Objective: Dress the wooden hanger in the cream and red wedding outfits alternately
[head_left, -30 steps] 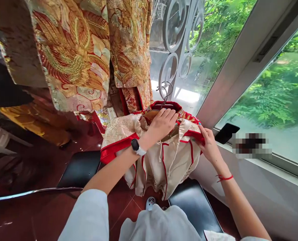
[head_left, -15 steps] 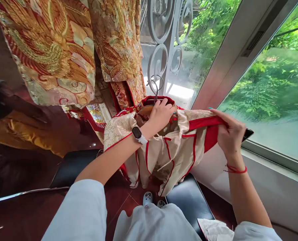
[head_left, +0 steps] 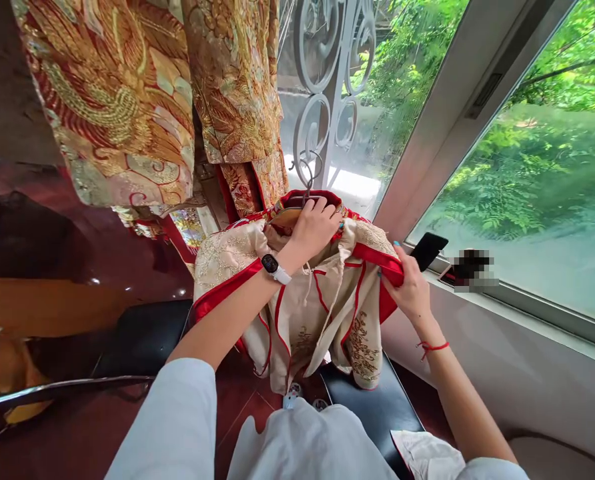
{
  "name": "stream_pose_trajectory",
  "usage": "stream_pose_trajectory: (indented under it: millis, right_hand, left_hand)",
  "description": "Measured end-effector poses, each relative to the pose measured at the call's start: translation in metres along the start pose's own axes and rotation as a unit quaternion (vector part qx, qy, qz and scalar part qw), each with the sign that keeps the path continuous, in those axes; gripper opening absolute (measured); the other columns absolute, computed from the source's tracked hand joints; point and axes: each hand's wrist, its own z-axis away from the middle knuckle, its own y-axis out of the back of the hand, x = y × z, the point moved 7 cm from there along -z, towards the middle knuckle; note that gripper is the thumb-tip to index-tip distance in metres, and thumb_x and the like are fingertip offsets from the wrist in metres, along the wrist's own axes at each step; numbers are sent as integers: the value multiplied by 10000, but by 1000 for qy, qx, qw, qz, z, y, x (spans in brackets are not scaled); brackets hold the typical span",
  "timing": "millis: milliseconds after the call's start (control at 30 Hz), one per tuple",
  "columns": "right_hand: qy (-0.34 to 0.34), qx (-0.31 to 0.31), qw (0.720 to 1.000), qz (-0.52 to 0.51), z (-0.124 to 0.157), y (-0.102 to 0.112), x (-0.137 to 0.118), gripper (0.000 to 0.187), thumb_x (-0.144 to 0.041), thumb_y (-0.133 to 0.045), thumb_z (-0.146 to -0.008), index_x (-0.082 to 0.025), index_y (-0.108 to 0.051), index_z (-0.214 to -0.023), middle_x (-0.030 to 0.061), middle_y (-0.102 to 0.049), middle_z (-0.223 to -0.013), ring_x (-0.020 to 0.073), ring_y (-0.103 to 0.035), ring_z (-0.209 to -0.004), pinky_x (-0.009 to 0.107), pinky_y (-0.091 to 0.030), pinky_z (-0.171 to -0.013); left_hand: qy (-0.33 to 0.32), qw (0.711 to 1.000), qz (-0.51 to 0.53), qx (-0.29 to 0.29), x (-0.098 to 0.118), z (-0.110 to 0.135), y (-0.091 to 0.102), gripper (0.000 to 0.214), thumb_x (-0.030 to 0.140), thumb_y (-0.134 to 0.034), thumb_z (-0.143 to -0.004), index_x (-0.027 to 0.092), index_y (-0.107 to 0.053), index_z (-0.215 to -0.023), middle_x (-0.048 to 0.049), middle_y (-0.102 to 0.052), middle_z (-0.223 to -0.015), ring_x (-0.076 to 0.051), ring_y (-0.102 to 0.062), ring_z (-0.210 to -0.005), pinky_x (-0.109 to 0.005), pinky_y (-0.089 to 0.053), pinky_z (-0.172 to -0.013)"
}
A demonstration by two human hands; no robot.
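Observation:
A cream jacket (head_left: 297, 320) with red piping and gold embroidery hangs open before me on a hanger (head_left: 307, 190), its hook showing above. A red collar (head_left: 311, 195) of a patterned garment rings the hanger behind the cream one. My left hand (head_left: 316, 230) is closed over the neck opening at the hanger; its fingertips are partly hidden inside. At the right shoulder, my right hand (head_left: 408, 283) pinches the red-trimmed edge of the jacket between thumb and fingers. The jacket's right sleeve (head_left: 365, 347) dangles over the black bench.
Embroidered gold-and-red garments (head_left: 122, 120) hang at the upper left. Behind the hanger stands a scrolled metal grille (head_left: 317, 53). A dark phone (head_left: 429, 250) rests by the window sill on the right. Below are a black bench (head_left: 372, 407), white cloth (head_left: 427, 453) and a black seat (head_left: 142, 333).
My right hand has moved left and inward, bringing the jacket's stretched side closer to its middle. The right sleeve now hangs down. The left hand stays at the collar.

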Motion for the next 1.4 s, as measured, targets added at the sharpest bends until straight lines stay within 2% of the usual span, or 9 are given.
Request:
stream_pose_trajectory:
  millis: [200, 433, 600, 833, 1033, 1133, 1267, 1333, 1400]
  right_hand:
    - [-54, 68, 996, 37, -33, 19, 41, 490, -176, -373, -926, -199, -663, -1321, 128, -675, -1310, 288, -660, -1147, 377, -531, -920]
    - [-97, 94, 990, 45, 29, -7, -3, 342, -480, -638, -855, -207, -638, -1062, 113, -682, -938, 271, -632, -847, 383, -528, -741]
    - [-152, -2, 988, -7, 12, -46, -3, 320, -447, -432, -945, -227, -539, -739, 52, -578, -649, 193, -509, -580, 295, -364, -552]
    - [-110, 172, 954, -219, -48, 22, -20, 360, -339, -446, -914, -245, -263, -619, -45, -275, -591, 123, -288, -557, 265, -262, -528]
    - [-87, 265, 930, -239, -61, 61, -41, 391, -389, -445, -919, -244, -235, -623, -38, -219, -610, 126, -243, -569, 273, -256, -541]
    - [-73, 145, 964, -210, -59, 61, -31, 416, -460, -458, -922, -237, -292, -613, -32, -285, -587, 126, -288, -565, 272, -270, -537]
    - [-114, -204, 962, -140, -34, 27, 7, 406, -554, -509, -875, -222, -470, -645, -12, -480, -585, 145, -422, -563, 278, -333, -540]
    - [-142, -222, 958, -111, -30, 24, 15, 396, -587, -510, -859, -218, -536, -716, 23, -586, -663, 176, -514, -621, 294, -386, -589]
    - [-156, -123, 972, -122, -44, 28, 2, 415, -610, -447, -894, -214, -558, -839, 66, -651, -783, 202, -581, -714, 308, -428, -655]
  left_hand:
    - [5, 1000, 26, 5, 5, -3, 2, 298, 117, -412, -992, 148, -708, -990, -130, -704, -954, -306, -553, -1064, -452, -396, -873]
    - [28, 999, 27, 20, 5, -9, -8, 294, 113, -428, -979, 158, -718, -1001, -131, -712, -966, -302, -551, -1061, -458, -394, -889]
    - [31, 999, 16, 15, 5, -9, -7, 315, 126, -409, -992, 155, -722, -983, -132, -710, -954, -303, -554, -1065, -451, -393, -886]
    - [58, 998, 8, 8, 7, -19, -8, 337, 71, -389, -973, 135, -720, -980, -129, -705, -905, -305, -551, -1067, -438, -383, -852]
    - [54, 998, 21, 14, 11, -22, -6, 350, 40, -386, -959, 146, -720, -967, -123, -700, -882, -302, -547, -1073, -439, -369, -855]
    - [55, 998, 20, 2, 11, -23, -6, 348, 40, -384, -964, 138, -718, -978, -119, -698, -896, -297, -543, -1087, -431, -364, -870]
    - [73, 997, 13, -18, 9, -21, -5, 359, 56, -361, -979, 116, -710, -1036, -139, -699, -947, -307, -539, -1092, -433, -365, -879]
    - [72, 997, 11, -19, 10, -20, -4, 360, 54, -365, -973, 118, -707, -1064, -145, -702, -962, -313, -540, -1089, -436, -366, -876]
    - [69, 997, 7, -21, 11, -20, -4, 361, 48, -370, -964, 120, -710, -1060, -145, -705, -958, -314, -544, -1085, -436, -369, -873]
